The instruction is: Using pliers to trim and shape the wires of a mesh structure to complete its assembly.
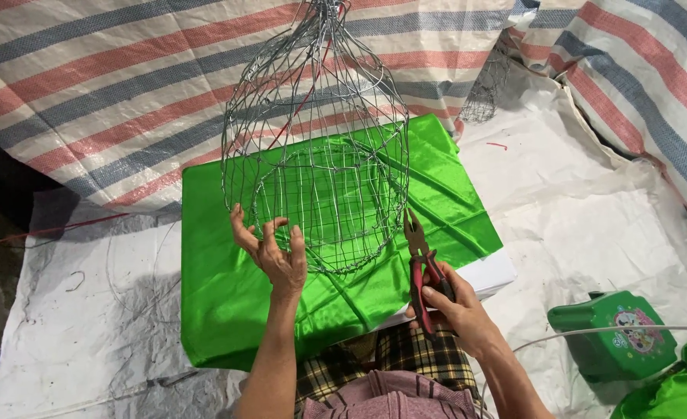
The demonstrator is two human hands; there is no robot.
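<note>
A rounded wire frame [320, 147], shaped like a lantern cage, hangs from above over a block covered in shiny green cloth [219, 310]. My left hand [270, 252] has its fingers hooked on the lower left rim of the wire frame. My right hand [456, 306] grips red-handled pliers [421, 264], whose jaws point up close to the frame's lower right rim.
A striped red, blue and white tarp [111, 85] hangs behind. White plastic sheeting [592, 217] covers the ground. A second, smaller wire frame [487, 85] sits at the back right. A green plastic box [611, 334] and more green cloth [677, 392] lie at the lower right.
</note>
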